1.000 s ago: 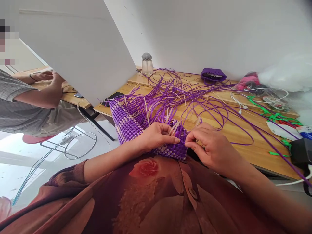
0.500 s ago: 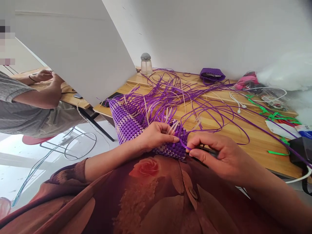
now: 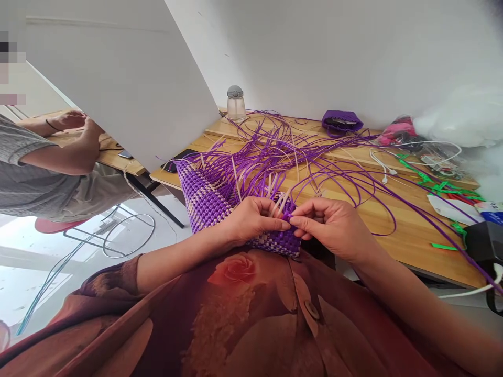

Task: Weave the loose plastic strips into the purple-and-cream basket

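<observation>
Woven piece (image 3: 204, 196): directly ahead of my torso, at the table's near edge; purple and cream.
Long axis: slanting from far left to near right; the right end lies closest to me.
Left hand (image 3: 249, 222): over the woven piece, thumb and fingers pinching its upper edge near the right end.
Right hand (image 3: 334, 225): just beyond that end, fingertips pinching a purple strand (image 3: 288, 215); the two hands' tips nearly meet.
Nearer hand: left, resting on the weave.
Obstruction: loose strands (image 3: 271, 149) fan away from me across the table (image 3: 353, 230); my left hand hides part of the weave.
Surroundings: bottle (image 3: 236, 104) at the back, white cable (image 3: 379, 159) and green strips (image 3: 444, 188) rightward.
</observation>
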A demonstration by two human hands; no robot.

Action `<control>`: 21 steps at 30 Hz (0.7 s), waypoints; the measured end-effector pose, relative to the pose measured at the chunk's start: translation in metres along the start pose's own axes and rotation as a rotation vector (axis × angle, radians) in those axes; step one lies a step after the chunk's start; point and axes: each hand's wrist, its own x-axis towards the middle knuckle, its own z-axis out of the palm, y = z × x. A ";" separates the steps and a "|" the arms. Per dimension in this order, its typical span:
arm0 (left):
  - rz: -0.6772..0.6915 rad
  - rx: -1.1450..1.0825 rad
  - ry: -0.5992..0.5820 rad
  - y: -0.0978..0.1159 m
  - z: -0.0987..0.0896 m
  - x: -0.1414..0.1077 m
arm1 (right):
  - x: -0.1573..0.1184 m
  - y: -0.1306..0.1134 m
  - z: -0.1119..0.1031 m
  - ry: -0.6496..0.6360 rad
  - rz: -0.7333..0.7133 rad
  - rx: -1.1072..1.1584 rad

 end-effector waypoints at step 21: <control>0.048 0.103 0.009 -0.005 -0.001 0.002 | -0.001 -0.022 0.016 0.103 -0.557 -0.719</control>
